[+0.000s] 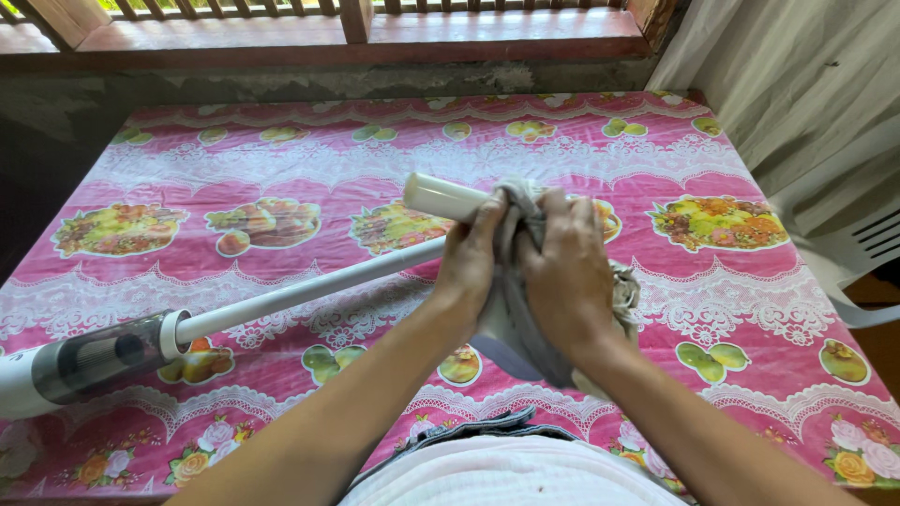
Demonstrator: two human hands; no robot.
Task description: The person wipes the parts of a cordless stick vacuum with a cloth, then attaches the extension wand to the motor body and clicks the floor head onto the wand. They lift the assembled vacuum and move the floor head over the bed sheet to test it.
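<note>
A white stick vacuum cleaner (300,292) lies across the pink flowered tablecloth (281,159), its grey dust canister (103,356) at the left. Its cream floor head (441,197) is lifted near the table's middle. My left hand (469,258) grips the head end through a grey cloth (520,290). My right hand (567,276) presses the same cloth around the head from the right. The cloth hangs down below both hands and hides most of the head.
A wooden window sill (375,37) runs along the far wall behind the table. A pale curtain (797,84) hangs at the right, with a white plastic chair (862,253) beside the table's right edge.
</note>
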